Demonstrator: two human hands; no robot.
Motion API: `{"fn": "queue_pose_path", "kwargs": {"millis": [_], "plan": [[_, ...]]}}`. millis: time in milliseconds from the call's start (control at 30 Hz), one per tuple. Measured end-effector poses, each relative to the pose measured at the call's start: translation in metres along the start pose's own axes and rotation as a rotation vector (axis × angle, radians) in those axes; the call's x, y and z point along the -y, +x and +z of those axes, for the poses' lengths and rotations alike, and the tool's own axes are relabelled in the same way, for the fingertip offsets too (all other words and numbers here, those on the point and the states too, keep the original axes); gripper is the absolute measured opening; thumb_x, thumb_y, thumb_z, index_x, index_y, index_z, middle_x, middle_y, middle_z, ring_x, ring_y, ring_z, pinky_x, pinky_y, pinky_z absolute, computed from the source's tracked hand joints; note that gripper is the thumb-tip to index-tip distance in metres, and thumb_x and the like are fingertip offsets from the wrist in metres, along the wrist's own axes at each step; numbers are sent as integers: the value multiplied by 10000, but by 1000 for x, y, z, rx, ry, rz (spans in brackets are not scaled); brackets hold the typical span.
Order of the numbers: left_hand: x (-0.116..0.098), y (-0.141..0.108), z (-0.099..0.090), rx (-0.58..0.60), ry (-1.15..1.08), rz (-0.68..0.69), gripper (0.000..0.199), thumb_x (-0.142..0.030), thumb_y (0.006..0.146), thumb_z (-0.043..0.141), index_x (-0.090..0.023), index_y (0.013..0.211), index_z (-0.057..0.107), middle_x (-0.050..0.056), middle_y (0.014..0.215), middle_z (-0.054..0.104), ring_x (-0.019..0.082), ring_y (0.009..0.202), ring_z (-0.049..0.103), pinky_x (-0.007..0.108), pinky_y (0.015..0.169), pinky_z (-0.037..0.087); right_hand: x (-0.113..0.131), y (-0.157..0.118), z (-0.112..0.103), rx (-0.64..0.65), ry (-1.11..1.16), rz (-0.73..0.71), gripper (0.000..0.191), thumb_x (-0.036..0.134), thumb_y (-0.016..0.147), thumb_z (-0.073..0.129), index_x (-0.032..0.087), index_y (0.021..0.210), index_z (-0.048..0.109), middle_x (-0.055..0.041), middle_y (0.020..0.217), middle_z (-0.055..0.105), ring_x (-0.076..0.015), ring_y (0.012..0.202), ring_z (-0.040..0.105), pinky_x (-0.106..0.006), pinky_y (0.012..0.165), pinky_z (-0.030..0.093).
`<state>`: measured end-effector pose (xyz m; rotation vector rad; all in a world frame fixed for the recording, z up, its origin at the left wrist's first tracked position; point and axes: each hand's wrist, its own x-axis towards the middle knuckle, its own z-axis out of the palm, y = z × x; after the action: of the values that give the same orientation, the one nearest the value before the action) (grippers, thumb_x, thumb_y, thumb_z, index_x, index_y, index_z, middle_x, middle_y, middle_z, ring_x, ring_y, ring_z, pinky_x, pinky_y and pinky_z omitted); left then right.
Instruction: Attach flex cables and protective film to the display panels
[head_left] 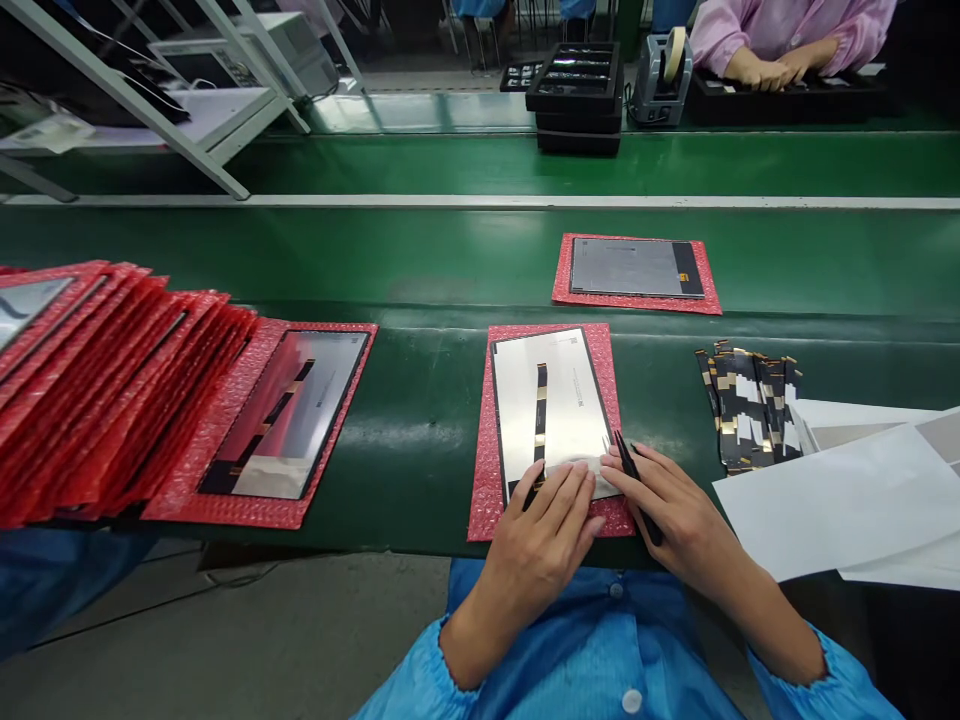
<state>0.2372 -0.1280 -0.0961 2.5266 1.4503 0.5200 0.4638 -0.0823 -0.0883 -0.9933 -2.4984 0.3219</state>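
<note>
A display panel with a silvery back lies on a red bubble-wrap sheet right in front of me. A black and gold flex cable runs lengthwise over the panel to its lower edge. My left hand lies over that lower edge, fingers stretched out and flat, covering the cable's lower end. Black tweezers are held in my right hand, tips pointing up and away. Its fingertips touch the panel's lower right corner, beside a pale strip partly under my left fingers.
Red bubble-wrap sleeves are stacked at left, beside another panel with a cable. A panel lies farther back. Several flex cables and white sheets lie at right. Across the bench are black trays, a tape dispenser and a co-worker's hands.
</note>
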Motion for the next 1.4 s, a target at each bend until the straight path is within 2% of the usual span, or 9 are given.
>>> {"fn": "queue_pose_path", "kwargs": {"millis": [100,267,433,567,733,900,1067,1233,1400], "plan": [[2,-3,2,-18,156,-1,623,-330,982,504,-302,1543,236,-20,1520,436,234,1442,440,515,1171,465,3,0,-2,1,-24,-22,564,139,931,489,270,1478,437,-11,1488,546,-221,1396,531,-440,1199,443],[2,-4,-2,-75,253,37,561,-374,994,494,-303,1517,306,-37,1512,448,181,1444,439,462,1156,496,4,1,-1,120,-102,-136,636,173,933,498,263,1539,327,1,1527,506,-189,1455,460,-430,1269,313],[8,-15,-8,-119,276,-21,581,-412,1006,480,-285,1530,266,-24,1517,448,215,1398,506,512,1094,536,2,-2,1,74,-115,-47,641,129,911,478,262,1526,357,6,1538,493,-232,1426,505,-511,1231,373],[13,-23,-7,-65,199,-58,604,-434,994,498,-321,1533,248,-7,1534,424,249,1411,484,556,1094,514,2,-4,-1,49,-115,-26,640,150,925,479,311,1529,340,43,1534,495,-243,1434,500,-516,1244,360],[15,-24,-5,16,54,-96,700,-448,956,564,-367,1540,186,-5,1537,417,283,1438,438,617,1130,457,3,-12,-4,83,-123,-158,642,195,937,528,297,1538,325,48,1522,508,-205,1447,485,-413,1271,338],[14,-20,-9,121,-150,-101,586,-484,960,544,-499,1473,260,-82,1527,431,259,1448,426,600,1201,375,3,-17,-2,99,-104,-137,673,170,898,546,283,1532,350,35,1540,482,-230,1428,511,-416,1238,395],[16,-25,-14,225,-199,-138,553,-519,989,464,-520,1477,203,-97,1564,364,234,1490,351,581,1254,249,3,-16,-2,61,-55,-122,690,162,882,554,309,1526,354,20,1503,531,-271,1369,577,-436,1199,450],[25,-48,-13,181,-195,-182,560,-512,988,456,-505,1486,201,-81,1540,414,272,1454,414,601,1246,257,2,-19,-2,-26,-58,-118,670,173,903,550,324,1525,352,40,1459,578,-254,1344,603,-403,1211,440],[26,-55,-11,142,-154,-165,612,-506,1001,420,-494,1509,79,-84,1551,390,259,1464,397,595,1234,293,1,-22,0,-23,-77,-116,599,208,934,510,321,1511,392,75,1479,551,-228,1354,595,-361,1210,444]]}}
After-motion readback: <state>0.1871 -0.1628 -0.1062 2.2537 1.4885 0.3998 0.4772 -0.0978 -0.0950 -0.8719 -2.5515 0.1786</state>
